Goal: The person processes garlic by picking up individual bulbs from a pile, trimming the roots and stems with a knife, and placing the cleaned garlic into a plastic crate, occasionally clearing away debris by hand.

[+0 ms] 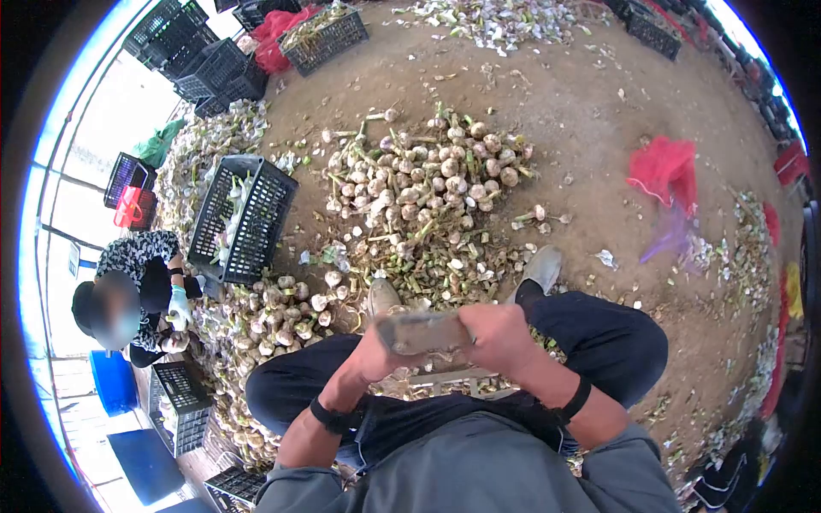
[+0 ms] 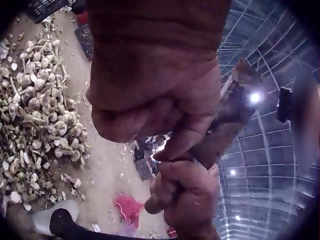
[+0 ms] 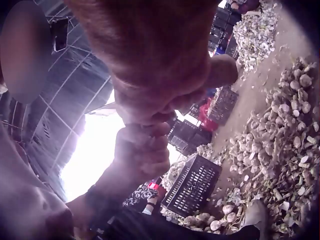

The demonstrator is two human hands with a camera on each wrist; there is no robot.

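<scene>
Both hands are gripping one flat, rusty-looking metal blade [image 1: 421,332], dull grey-brown and worn, and it's sitting right between the knees, near the body. The left hand [image 1: 374,349] is wrapping its fingers [image 2: 177,145] round the left end and the right hand [image 1: 496,338] is curling tight round the right end, so neither hand is open at all. From the left wrist view the blade is showing as a long dark strip poking up past the knuckles. Counting stuff: one big garlic pile [image 1: 428,184] lying just ahead of the feet, way too many bulbs to count, plus a second heap [image 1: 256,316] spreading out on the near left. One black crate [image 1: 244,218] is tipping on its side to the left of the pile, and a stack of more black crates [image 1: 201,56] is sitting far left. One red mesh bag [image 1: 665,171] is lying off to the right. Another person [image 1: 137,291] is crouching at the left edge, wearing gloves. All of it is sitting on a bare dirt floor [image 1: 581,111] littered with stems and skins, under a greenhouse-style arched roof [image 2: 270,165].
</scene>
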